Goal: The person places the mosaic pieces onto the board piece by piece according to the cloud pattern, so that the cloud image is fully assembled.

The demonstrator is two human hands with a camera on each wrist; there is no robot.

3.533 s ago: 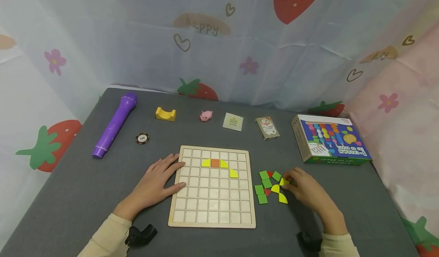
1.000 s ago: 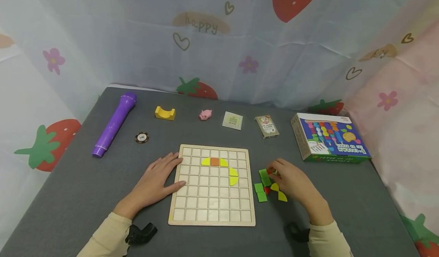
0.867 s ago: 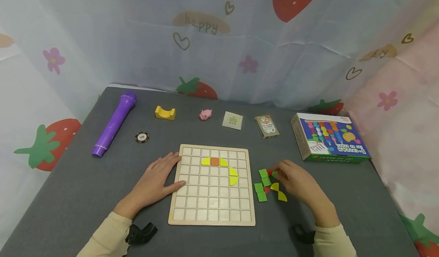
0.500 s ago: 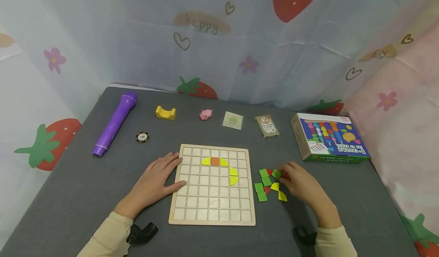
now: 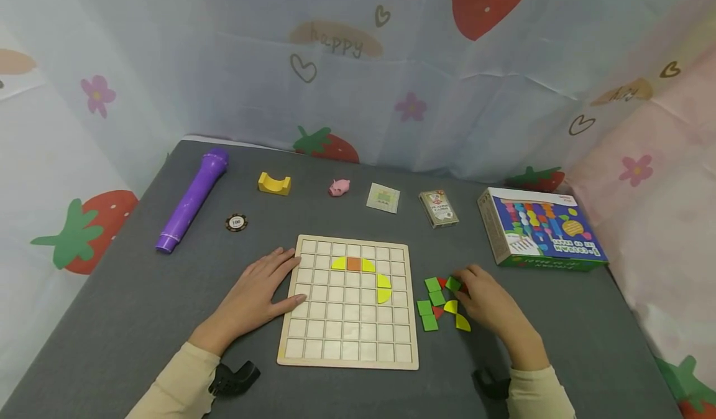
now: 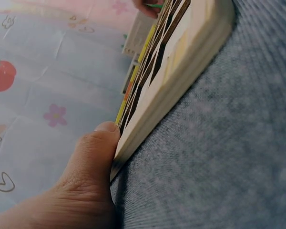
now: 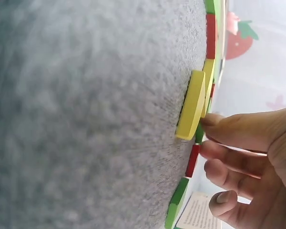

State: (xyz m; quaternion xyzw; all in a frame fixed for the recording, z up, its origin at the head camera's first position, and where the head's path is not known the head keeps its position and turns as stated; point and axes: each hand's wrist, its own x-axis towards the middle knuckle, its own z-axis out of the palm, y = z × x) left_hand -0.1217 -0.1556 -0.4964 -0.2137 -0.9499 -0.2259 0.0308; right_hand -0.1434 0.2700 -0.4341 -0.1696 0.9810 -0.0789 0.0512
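My left hand (image 5: 254, 301) lies with fingers extended along the left edge of a wooden grid board (image 5: 350, 365); its thumb rests on the rim in the left wrist view. On the board, an orange square tile (image 5: 353, 264) sits between two yellow quarter-circles; two more stack below right (image 5: 384, 288). Right of the board, my right hand (image 5: 489, 301) has its thumb and index finger at a green square tile (image 5: 452, 284), curled round its right corner. In the right wrist view, a red tile (image 7: 193, 160) and another green tile (image 7: 176, 202) lie under the fingers.
Loose green squares (image 5: 429, 322), red triangles and two yellow quarter-circles (image 5: 462, 322) lie nearby. Further back are a purple microphone (image 5: 192, 198), poker chip (image 5: 236, 222), yellow arch block (image 5: 274, 184), pink pig (image 5: 339, 188), paper square (image 5: 383, 197), playing-card box (image 5: 439, 208) and colourful box (image 5: 542, 227).
A yellow quarter-circle went from the loose tiles onto the board, completing a half-circle at its right. My right hand has since returned to the loose tiles; my left hand has stayed.
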